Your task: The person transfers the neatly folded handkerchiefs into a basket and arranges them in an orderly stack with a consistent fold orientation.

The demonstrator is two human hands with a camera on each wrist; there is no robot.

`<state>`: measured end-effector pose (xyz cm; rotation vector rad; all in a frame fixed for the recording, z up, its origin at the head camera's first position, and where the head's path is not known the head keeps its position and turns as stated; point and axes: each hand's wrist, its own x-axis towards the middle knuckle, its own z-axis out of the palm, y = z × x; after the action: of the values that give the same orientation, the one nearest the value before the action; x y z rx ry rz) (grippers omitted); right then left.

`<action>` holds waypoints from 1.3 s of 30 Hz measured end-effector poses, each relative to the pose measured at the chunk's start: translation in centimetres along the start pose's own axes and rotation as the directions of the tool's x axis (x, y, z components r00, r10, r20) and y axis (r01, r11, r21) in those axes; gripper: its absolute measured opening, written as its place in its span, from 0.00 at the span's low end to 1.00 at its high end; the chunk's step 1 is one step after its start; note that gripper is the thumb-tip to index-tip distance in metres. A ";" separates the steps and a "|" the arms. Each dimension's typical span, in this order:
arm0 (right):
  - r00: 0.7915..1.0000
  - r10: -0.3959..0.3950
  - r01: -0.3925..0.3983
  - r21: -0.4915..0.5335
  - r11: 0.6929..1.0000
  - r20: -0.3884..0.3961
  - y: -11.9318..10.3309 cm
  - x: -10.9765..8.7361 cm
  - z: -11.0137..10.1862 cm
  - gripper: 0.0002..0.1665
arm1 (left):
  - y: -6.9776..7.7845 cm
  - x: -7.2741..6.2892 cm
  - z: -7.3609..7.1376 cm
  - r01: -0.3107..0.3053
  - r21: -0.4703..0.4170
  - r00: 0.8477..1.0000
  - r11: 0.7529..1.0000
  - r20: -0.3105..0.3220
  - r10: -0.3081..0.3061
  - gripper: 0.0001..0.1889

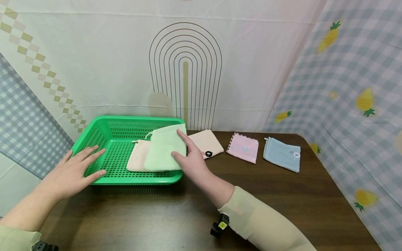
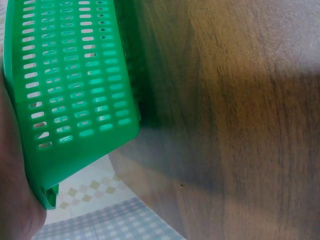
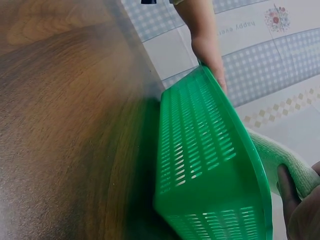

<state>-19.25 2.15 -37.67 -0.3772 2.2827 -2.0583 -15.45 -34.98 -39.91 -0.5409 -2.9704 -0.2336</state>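
My right hand [image 1: 196,162] grips a folded light green towel [image 1: 166,148] by its right edge, over the right part of a green plastic basket [image 1: 138,180]. In the right wrist view the towel [image 3: 287,162] shows above the basket rim, with the thumb against it. Under it, inside the basket, lies a folded cream towel [image 1: 136,157], partly covered. My left hand [image 1: 70,172] rests at the basket's left front corner, fingers spread out straight over the rim. The left wrist view shows only that hand's edge beside the slotted basket wall [image 2: 75,95].
Right of the basket a cream towel [image 1: 207,143] with a dark round face patch lies partly behind my right hand. Further right are a pink towel [image 1: 243,148] and a blue towel [image 1: 282,153], both folded on the brown wooden table [image 1: 282,198]. Patterned cloth [image 1: 125,69] hangs behind.
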 end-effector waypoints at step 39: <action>0.999 0.046 -0.043 -0.259 0.965 0.006 0.1 2.4 3.7 0.43 | -0.1 0.0 0.1 0.007 0.001 1.000 1.000 0.008 -0.007 0.42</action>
<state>-20.87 -1.98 -37.85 -0.3437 2.5335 -1.7351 -15.50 -35.03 -39.97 -0.5333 -2.9802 -0.2308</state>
